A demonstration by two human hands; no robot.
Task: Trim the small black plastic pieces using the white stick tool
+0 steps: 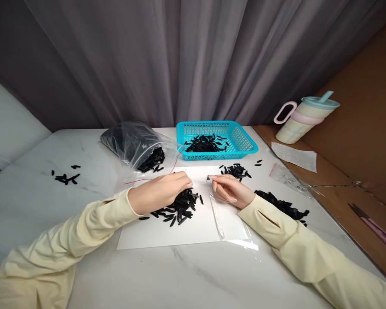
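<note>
A white rectangular paper sheet [167,234] lies flat on the pale marble-patterned table [193,279], and everything here is placed relative to that sheet. On its middle sits a heap of small black elongated plastic pieces [180,208]. The left hand [161,192] rests on the far side of that heap, palm down, its fingers together and curled over the top pieces; whether it actually grips any cannot be told. The right hand [229,191] hovers over the sheet's right part, thumb and forefinger pinched on one small black piece [208,177] at the mouth of a narrow clear plastic sleeve [217,212], which lies along the sheet's right side, running toward its near edge.

Beyond the sheet's far edge stands a turquoise perforated plastic basket [241,139] with more black pieces inside. To the far left of the sheet lies an open clear zip bag [131,141] partly full of the same pieces. A smaller scatter of black pieces [235,170] lies just past the far right corner, another pile [284,206] to the right of the sheet, and a few loose ones [65,177] well to the left. Far right of the sheet stands a pastel lidded cup with a straw [304,118].
</note>
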